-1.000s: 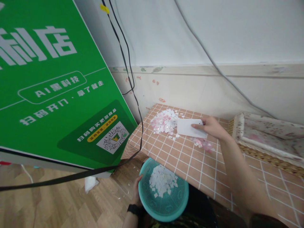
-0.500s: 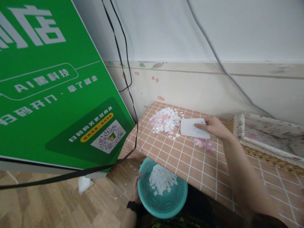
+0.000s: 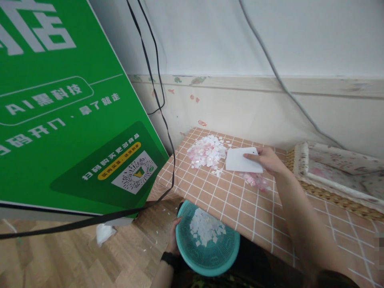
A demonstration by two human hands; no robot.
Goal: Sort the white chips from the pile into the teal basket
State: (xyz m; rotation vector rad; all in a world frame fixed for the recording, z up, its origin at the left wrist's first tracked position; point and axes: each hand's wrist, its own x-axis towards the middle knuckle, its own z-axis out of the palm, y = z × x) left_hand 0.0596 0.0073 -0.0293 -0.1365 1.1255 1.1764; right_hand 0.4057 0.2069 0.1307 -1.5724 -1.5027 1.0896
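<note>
My right hand [image 3: 265, 160] pinches a white flat scraper card [image 3: 240, 161] with a small hole near its corner, held low over the table. The card's left edge is beside a heap of white and pink paper bits [image 3: 207, 151]. Partly under the card's front edge lies a smaller pink pile [image 3: 255, 181]. My left hand [image 3: 173, 236], with a black band at the wrist, grips the rim of a teal plastic basket [image 3: 210, 262] just below the table edge. Inside the basket are many white paper squares [image 3: 207, 228]. The fingers under the basket are hidden.
The table has a brown checked cloth [image 3: 216, 196]. A wicker basket with a floral lining [image 3: 339, 160] stands at the right by the wall. At the left is a large green sign [image 3: 69, 140], with a black strap [image 3: 90, 221] hanging across. A white bag [image 3: 105, 233] lies on the wooden floor.
The white card has shifted slightly left towards the heap, and a few loose bits at the heap's near side now lie closer together. The teal basket remains held below the table edge.
</note>
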